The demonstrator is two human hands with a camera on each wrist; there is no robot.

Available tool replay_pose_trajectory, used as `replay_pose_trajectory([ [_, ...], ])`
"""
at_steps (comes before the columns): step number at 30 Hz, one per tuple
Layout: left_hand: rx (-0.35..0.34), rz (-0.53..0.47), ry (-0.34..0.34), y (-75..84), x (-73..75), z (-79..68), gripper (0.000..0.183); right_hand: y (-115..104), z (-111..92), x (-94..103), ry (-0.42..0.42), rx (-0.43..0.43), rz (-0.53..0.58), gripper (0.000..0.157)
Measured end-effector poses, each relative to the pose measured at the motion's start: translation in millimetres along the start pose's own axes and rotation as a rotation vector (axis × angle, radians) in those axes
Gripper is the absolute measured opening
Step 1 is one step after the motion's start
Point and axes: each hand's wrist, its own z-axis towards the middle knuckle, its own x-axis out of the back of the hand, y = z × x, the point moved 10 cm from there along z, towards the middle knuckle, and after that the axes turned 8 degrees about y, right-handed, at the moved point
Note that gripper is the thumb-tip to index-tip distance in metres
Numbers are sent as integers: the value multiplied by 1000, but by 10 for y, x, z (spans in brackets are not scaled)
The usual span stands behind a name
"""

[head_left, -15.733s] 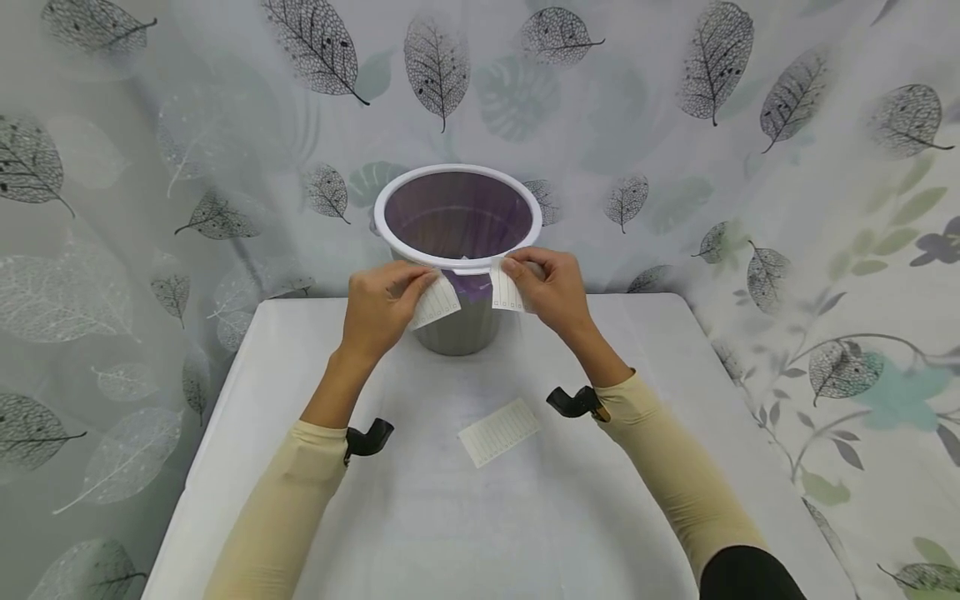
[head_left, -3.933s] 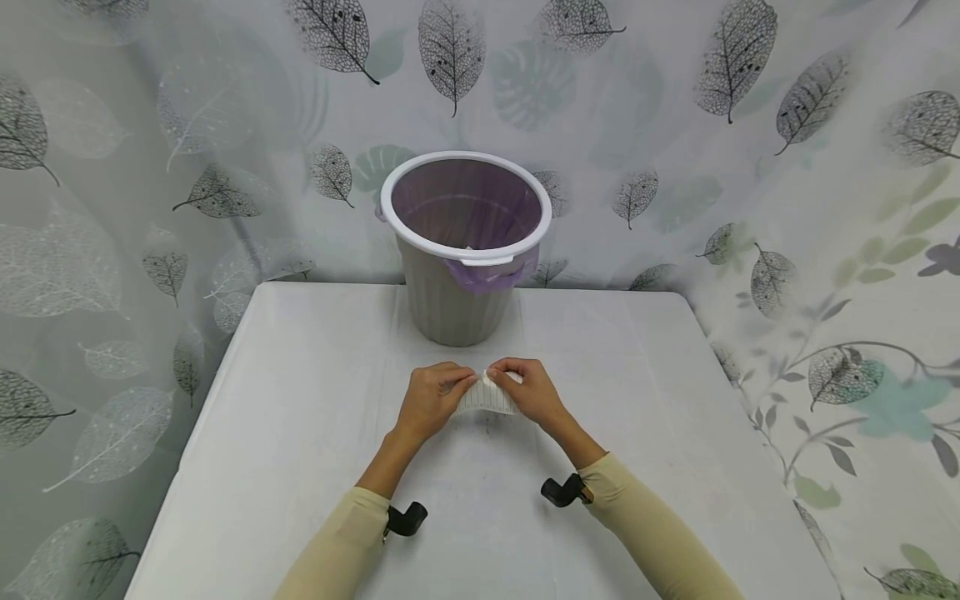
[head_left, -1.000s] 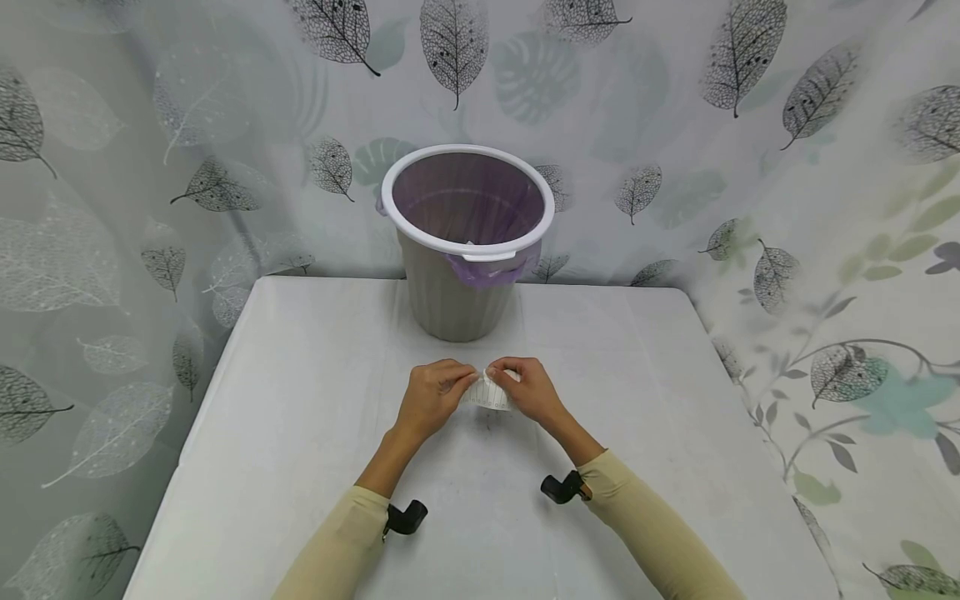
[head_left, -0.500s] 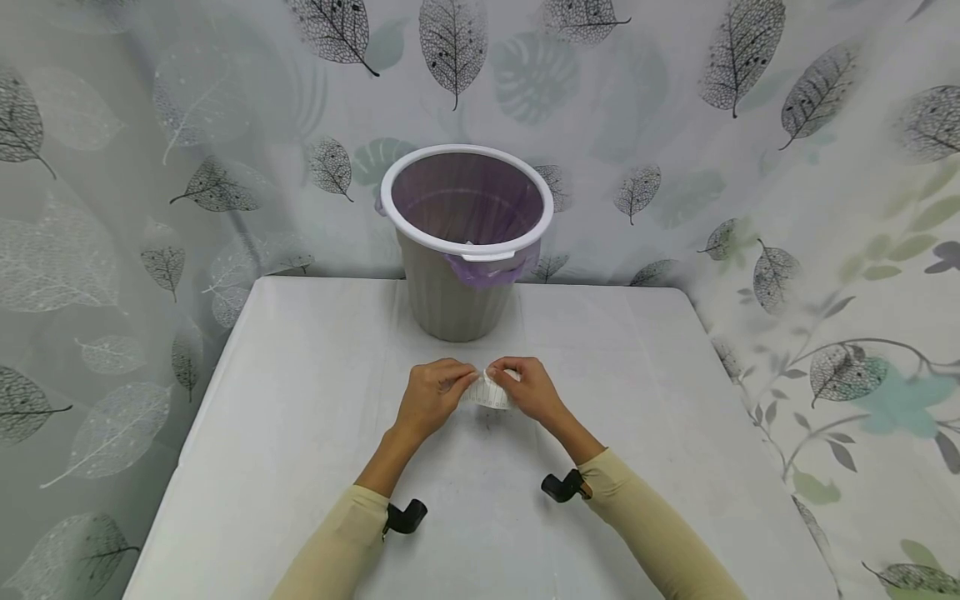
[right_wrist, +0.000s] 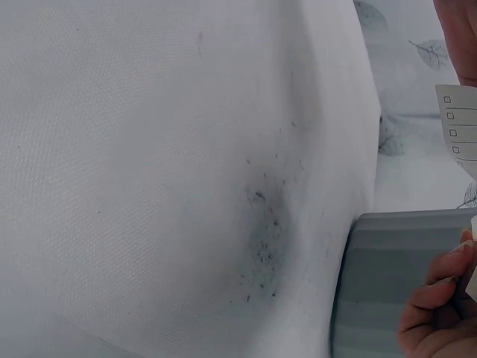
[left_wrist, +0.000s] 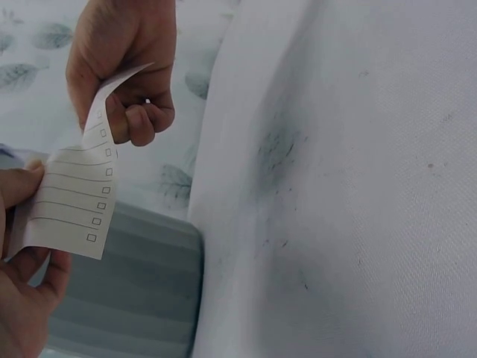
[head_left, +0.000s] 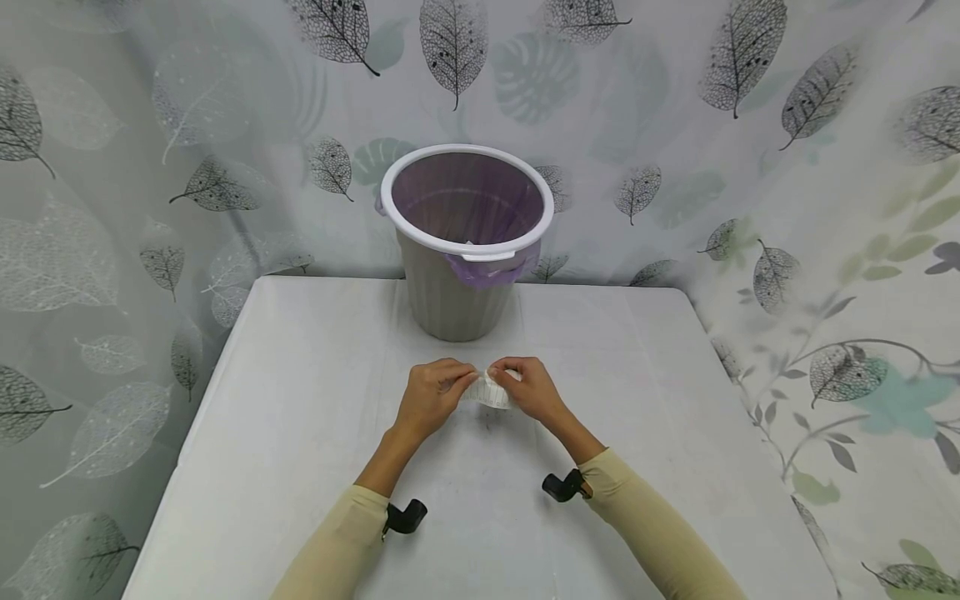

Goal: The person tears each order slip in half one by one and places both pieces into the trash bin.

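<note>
A small white checklist slip (head_left: pixel 491 395) with ruled lines and a column of little boxes is held between both hands, above the table in front of the bin. My left hand (head_left: pixel 433 400) pinches one side of it between thumb and fingers. The other side is pinched by my right hand (head_left: pixel 534 392), its fingers curled. In the left wrist view the slip (left_wrist: pixel 74 198) bends and twists between the two hands. Only part of the slip (right_wrist: pixel 458 130) shows in the right wrist view. Whether its upper edge is torn, I cannot tell.
Behind the hands a grey waste bin (head_left: pixel 453 292) with a white rim (head_left: pixel 390 204) and purple liner (head_left: pixel 491 273) stands on the white-covered table (head_left: pixel 300 417). A leaf-patterned curtain (head_left: pixel 585 150) hangs close behind it.
Earlier, the hands held two paper pieces at the bin's rim while a slip lay on the table. That spot is now bare, and both hands hold a slip. Over the last second, its lower edge shifts slightly.
</note>
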Motion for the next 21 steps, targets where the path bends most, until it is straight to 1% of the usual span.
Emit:
replay_pose_trajectory([
  [12,-10,9,2,4,4,0,7,-23,-7,18,2,24,-6,19],
  [16,-4,10,-2,3,1,1,7,-25,-8,20,4,33,-6,18],
  [21,-3,15,-1,3,2,0,7,14,0,10,3,22,-11,18],
])
